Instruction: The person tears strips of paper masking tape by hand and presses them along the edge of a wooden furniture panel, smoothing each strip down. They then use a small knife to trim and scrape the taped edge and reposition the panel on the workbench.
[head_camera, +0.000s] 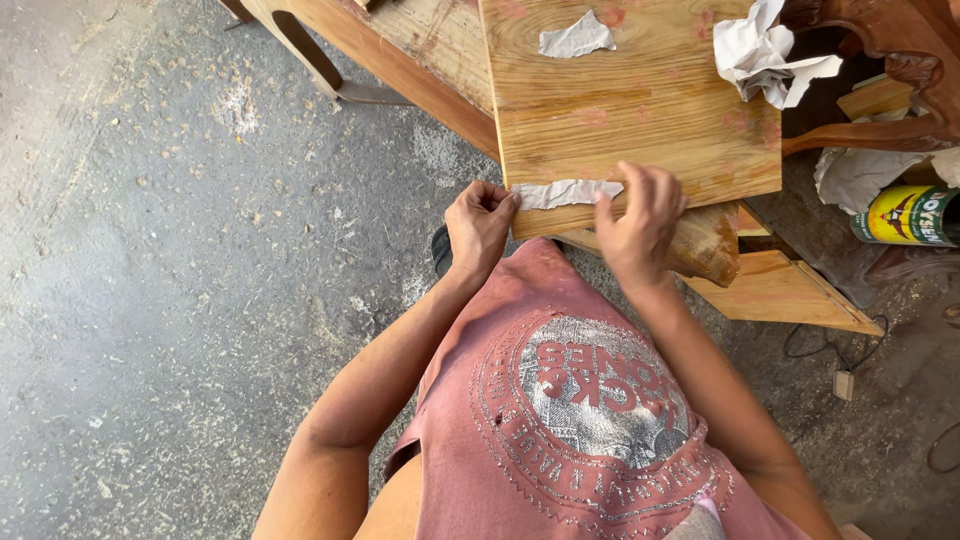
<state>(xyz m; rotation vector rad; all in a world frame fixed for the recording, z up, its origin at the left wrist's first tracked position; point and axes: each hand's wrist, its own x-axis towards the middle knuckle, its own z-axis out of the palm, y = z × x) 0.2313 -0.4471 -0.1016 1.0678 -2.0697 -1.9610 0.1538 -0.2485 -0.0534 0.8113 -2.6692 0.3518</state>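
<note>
A light wooden board (630, 100) lies flat in front of me, its near edge at my chest. A strip of pale sandpaper (566, 192) rests on that near edge. My left hand (478, 225) pinches the strip's left end at the board's corner. My right hand (640, 222) presses its fingers on the strip's right end and curls over the board's edge. A small torn piece of paper (577, 38) lies on the board farther away.
Crumpled white paper (765, 55) sits at the board's far right. A yellow and green can (905, 215) lies on its side at the right. Carved dark wooden furniture (880, 60) and wood offcuts (780, 290) stand right. The concrete floor (180, 250) carries sawdust; a cable (840, 350) trails right.
</note>
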